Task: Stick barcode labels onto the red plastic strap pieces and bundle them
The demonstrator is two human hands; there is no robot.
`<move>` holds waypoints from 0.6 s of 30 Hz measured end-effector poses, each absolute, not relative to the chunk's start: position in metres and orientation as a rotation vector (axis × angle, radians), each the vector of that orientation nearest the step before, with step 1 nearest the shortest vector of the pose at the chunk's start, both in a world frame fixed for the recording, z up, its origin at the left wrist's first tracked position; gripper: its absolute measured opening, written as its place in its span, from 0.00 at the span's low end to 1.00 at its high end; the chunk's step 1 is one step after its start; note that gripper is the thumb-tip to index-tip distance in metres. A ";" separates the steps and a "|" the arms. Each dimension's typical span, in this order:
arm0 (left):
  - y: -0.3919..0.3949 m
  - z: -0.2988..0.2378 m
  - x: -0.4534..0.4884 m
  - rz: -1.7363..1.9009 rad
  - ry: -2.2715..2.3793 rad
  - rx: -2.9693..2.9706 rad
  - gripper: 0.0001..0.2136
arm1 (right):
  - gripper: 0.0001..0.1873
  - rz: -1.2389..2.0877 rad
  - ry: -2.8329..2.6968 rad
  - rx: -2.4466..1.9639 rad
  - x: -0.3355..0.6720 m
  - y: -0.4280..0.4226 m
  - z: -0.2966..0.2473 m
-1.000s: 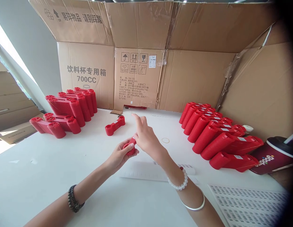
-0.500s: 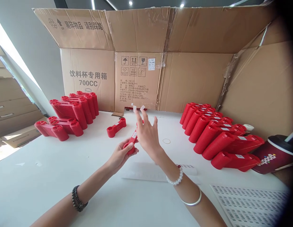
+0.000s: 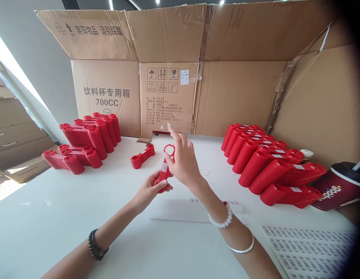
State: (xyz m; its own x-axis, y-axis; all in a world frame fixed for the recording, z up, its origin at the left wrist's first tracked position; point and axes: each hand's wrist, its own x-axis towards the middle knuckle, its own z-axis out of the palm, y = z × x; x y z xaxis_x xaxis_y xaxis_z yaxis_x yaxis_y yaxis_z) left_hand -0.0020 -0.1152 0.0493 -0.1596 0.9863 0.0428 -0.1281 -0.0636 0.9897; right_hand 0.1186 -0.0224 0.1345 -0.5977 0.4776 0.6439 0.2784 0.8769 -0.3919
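Note:
My left hand (image 3: pixel 150 190) is closed around the lower end of a red plastic holder (image 3: pixel 162 176), a flat bar with a ring at its far end and a white barcode label (image 3: pixel 164 167) on it. Over the upper part of this holder is my right hand (image 3: pixel 184 161), fingers stretched and apart. Its thumb rests at the holder just above the label. A small white sticker (image 3: pixel 168 126) clings to a raised fingertip. Left of the hands, a short stack of red holders (image 3: pixel 143 156) lies on the table, its top one labelled.
Stacked red holders stand at left (image 3: pixel 94 135) and, with labels on top, at right (image 3: pixel 264 164). Sticker sheets (image 3: pixel 307 248) lie front right, another sheet (image 3: pixel 180 211) below my hands. A rubber band (image 3: pixel 205 172), drink cup (image 3: pixel 331 192) and cardboard wall (image 3: pixel 240 97) are around.
My right hand has turned and its thumb has come onto the holder. Two stickers showed on its fingertips before; one shows now. My left hand keeps hold of the holder.

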 end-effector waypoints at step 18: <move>-0.114 0.046 -0.005 1.453 1.073 1.000 0.18 | 0.37 1.002 -2.396 -0.682 0.133 -0.009 0.136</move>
